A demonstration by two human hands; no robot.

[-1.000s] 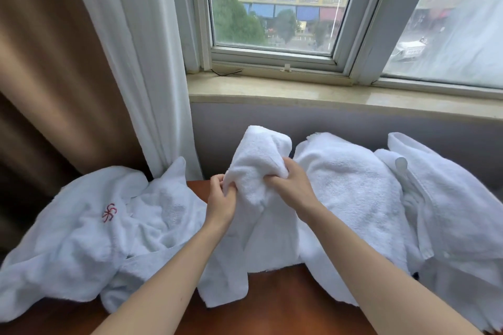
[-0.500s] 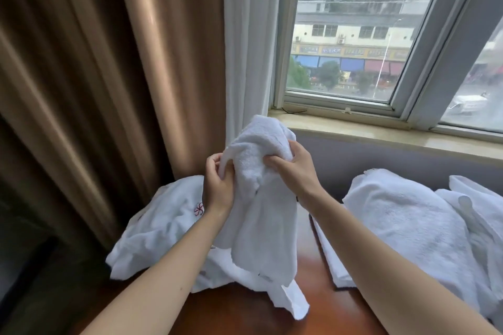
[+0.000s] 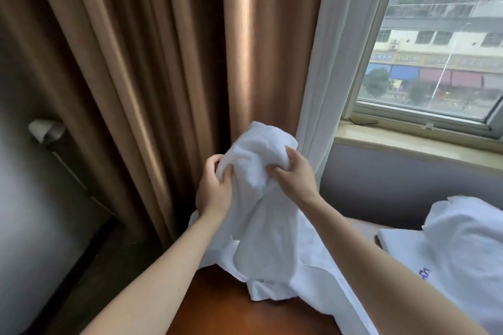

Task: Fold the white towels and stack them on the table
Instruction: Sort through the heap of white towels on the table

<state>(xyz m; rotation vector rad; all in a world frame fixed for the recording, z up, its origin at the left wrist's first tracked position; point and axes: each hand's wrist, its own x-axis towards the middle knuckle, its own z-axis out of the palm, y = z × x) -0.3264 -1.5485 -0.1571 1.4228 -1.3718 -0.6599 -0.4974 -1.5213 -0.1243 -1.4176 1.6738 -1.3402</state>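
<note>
carried left before the curtain (image 3: 163,90), towel (image 3: 258,160) pinched by left hand (image 3: 215,190) and right hand (image 3: 295,177), hem indistinct.

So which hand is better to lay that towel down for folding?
Probably the left hand. Both it and the right hand grip the white towel, but bare table shows beside the left arm; other towels lie under the right.
</note>
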